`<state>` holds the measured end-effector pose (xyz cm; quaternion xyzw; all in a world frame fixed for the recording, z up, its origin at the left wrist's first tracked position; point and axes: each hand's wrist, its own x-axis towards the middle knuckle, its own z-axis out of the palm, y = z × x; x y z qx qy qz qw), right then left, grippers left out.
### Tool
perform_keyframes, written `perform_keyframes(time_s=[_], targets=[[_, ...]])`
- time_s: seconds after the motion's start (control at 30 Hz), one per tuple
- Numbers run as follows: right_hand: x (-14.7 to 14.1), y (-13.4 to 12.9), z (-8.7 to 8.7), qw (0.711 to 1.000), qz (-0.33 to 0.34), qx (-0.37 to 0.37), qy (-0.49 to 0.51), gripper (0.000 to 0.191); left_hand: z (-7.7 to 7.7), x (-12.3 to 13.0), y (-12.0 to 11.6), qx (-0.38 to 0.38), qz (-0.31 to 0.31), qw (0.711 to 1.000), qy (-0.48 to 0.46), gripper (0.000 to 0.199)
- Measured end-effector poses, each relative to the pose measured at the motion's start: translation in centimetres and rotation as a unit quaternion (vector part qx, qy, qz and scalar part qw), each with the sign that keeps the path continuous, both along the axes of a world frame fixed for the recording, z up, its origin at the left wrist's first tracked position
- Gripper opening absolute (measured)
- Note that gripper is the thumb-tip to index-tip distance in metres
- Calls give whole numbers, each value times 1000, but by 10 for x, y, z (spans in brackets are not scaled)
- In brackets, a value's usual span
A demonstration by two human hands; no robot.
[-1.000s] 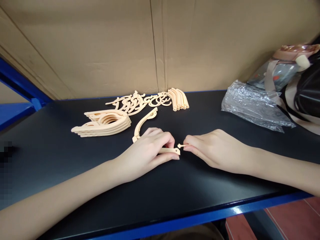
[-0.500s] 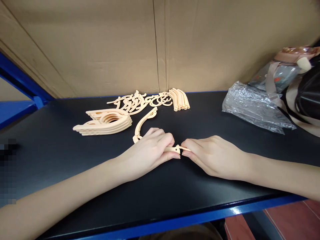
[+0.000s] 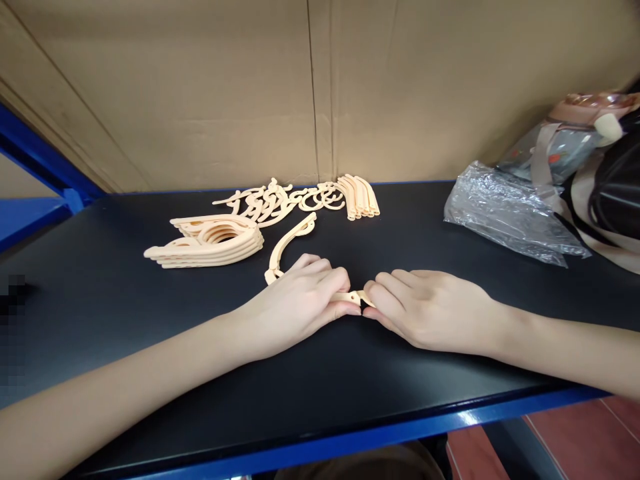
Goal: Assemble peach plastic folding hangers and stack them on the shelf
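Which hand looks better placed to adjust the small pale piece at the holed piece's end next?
Probably the right hand: it pinches the small pale piece, while the left hand grips the holed piece.

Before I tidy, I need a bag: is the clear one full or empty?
Looks empty: the clear bag lies slumped, crumpled, nothing showing inside.

Right fingers mostly hide the small piece.

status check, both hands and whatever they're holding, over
Left hand pinching holed cream plastic piece. Right hand pinching second cream piece at its end, fully joined or not unclear. Clear plastic bag off right, not in the way.
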<state>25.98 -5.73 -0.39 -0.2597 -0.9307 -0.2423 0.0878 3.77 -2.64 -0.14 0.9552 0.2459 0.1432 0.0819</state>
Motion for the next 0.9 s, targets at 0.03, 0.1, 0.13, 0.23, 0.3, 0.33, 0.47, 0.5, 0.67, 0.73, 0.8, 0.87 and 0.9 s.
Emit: perform_keyframes(time_s=[0.03,0.1,0.13,0.23,0.3,0.33,0.47,0.5,0.67,0.73,0.8,0.87,0.9], targets=[[0,0,0,1000,3,19,-6,26,0,0,0,-2,0,1000,-1,27],[1,0,0,998,10,54,-19,24,0,0,0,-7,1,1000,-1,27],[1,0,0,997,13,67,-23,24,0,0,0,-10,1,1000,0,27],[2,1,-1,996,19,84,-28,22,0,0,0,-18,3,1000,5,27],[2,2,-1,996,22,86,-26,22,1,0,0,-25,7,1000,5,25],[2,2,-1,996,23,86,-24,22,2,0,0,-30,12,999,4,23],[1,3,0,997,26,71,-5,26,3,1,-1,-46,31,998,-3,17],[1,4,0,997,27,67,-2,26,3,1,-1,-47,30,998,-4,17],[1,4,2,998,30,62,-5,30,3,1,-1,-57,28,998,0,18],[1,4,3,997,36,69,-12,31,3,1,-1,-64,31,997,3,18],[1,4,3,996,42,76,-17,32,3,1,-1,-68,33,997,5,19],[2,4,3,996,46,80,-18,33,3,1,-1,-71,34,997,5,19],[2,5,3,995,50,83,-19,34,3,1,0,-71,35,997,5,20]])
